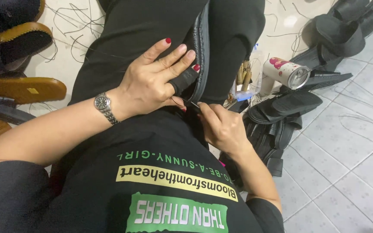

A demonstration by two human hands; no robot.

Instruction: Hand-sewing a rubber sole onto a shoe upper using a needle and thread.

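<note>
A person sits on the floor (350, 164) with a black sandal (201, 47) lying along the lap, between the thighs. Its long axis runs away from the body, toward the top of the view, with the near end just in front of the belly.

The left hand (154, 82) lies flat over the sandal from the left side, fingers spread narrow and pressed along its stitched edge; a dark guard covers the thumb (184, 81), which pins the sandal's near end. A wristwatch (103, 105) sits on that wrist. The right hand (221, 125) comes in from below and to the right, fingers pinched tight on a thin needle (194, 104) whose tip meets the sandal's near edge right beside the left thumb. A fine thread seems to loop there, though it is too thin to be sure.

Both hands touch the sandal at the same near end; the left holds more of its length, while the right is nearer the stitching point.

Tan-soled sandals (22, 88) lie to the left. To the right lie a pile of black sandals (281, 112) and a can (288, 72) on its side. Loose black threads (74, 30) litter the floor.
</note>
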